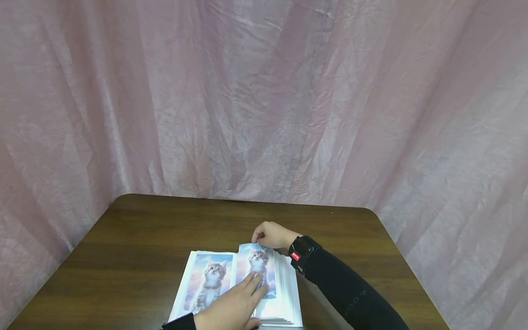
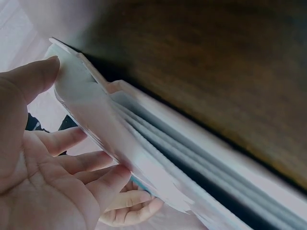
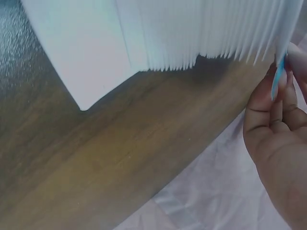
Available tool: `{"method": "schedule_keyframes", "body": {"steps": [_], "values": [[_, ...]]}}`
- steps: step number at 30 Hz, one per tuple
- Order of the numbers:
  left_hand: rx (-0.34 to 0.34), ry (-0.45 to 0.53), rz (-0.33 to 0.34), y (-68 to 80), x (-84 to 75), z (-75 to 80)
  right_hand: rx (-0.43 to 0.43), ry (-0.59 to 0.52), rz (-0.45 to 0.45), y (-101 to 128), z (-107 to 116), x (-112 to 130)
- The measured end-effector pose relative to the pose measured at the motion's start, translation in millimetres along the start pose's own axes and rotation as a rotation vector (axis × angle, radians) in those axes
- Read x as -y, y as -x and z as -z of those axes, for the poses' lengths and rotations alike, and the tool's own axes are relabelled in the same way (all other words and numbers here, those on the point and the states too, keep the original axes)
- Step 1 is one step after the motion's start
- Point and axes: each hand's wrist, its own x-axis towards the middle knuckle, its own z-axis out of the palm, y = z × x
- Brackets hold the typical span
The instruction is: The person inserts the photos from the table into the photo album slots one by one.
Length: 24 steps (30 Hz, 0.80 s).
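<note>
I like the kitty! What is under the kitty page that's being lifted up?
Under the lifted page lies a stack of white pages, on the table. The left hand covers part; lower pictures stay hidden.

The left hand (image 1: 233, 306) comes in from the near edge, palm down, its fingers straight and spread flat, pointing far and slightly right. In the left wrist view its thumb (image 2: 29, 79) stands apart from the 4 fingers, which are relaxed and only slightly bent. The right hand (image 1: 272, 235) lies farther off, just right of centre, knuckles up, its fingertips (image 3: 283, 79) pressed together in a pinch. The right forearm, in a black sleeve with a black wrist device, runs back toward the near right corner.
</note>
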Motion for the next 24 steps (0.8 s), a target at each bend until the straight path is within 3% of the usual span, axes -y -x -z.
{"method": "schedule_keyframes", "body": {"steps": [7,15,24], "values": [[-0.019,-0.034,-0.019,-0.8,0.6,0.2,0.050,-0.049,-0.017,0.1,0.7,-0.7],[-0.013,-0.023,-0.007,-1.1,2.4,0.6,0.120,-0.090,0.037,1.3,3.4,7.5],[-0.012,-0.014,-0.014,-2.3,1.6,0.6,0.195,-0.146,-0.008,5.7,3.2,6.8]]}}
